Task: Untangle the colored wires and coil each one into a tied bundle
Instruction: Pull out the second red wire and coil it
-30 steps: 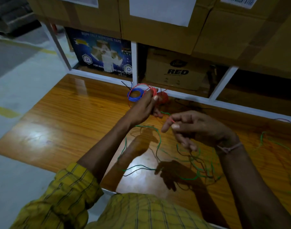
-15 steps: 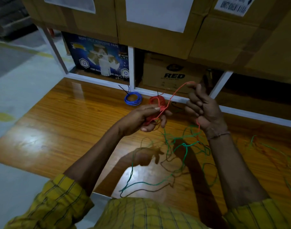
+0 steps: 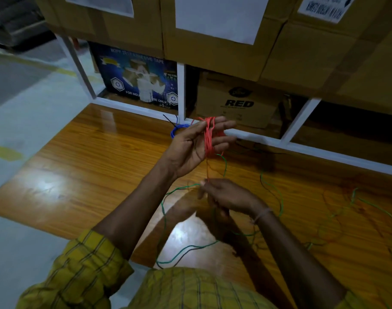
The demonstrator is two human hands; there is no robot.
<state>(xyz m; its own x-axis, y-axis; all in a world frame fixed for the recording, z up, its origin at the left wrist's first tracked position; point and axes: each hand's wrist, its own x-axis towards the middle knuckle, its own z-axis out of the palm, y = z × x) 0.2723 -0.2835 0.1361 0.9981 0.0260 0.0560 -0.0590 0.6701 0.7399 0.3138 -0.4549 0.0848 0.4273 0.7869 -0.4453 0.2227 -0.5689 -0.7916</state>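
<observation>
My left hand [image 3: 190,144] is raised above the wooden table [image 3: 90,175], palm toward me, fingers spread. Several loops of red wire [image 3: 208,139] are wound around those fingers. Below it, my right hand [image 3: 226,195] pinches the red strand that hangs down from the loops. Loose green wire [image 3: 271,189] lies tangled across the table under and right of my hands, mixed with a dark strand. A coiled blue bundle [image 3: 177,129] with a black tie rests at the table's far edge, partly hidden behind my left hand.
A white metal rack [image 3: 181,92] stands along the table's far side, holding a blue tape carton [image 3: 134,79] and a brown box marked RED [image 3: 239,101]. Large cardboard boxes [image 3: 212,30] sit above. Grey floor with yellow lines lies to the left.
My left hand rose and turned palm toward me with more red wire wound on it. My right hand dropped from high on the right to below the left hand, still pulling the red strand.
</observation>
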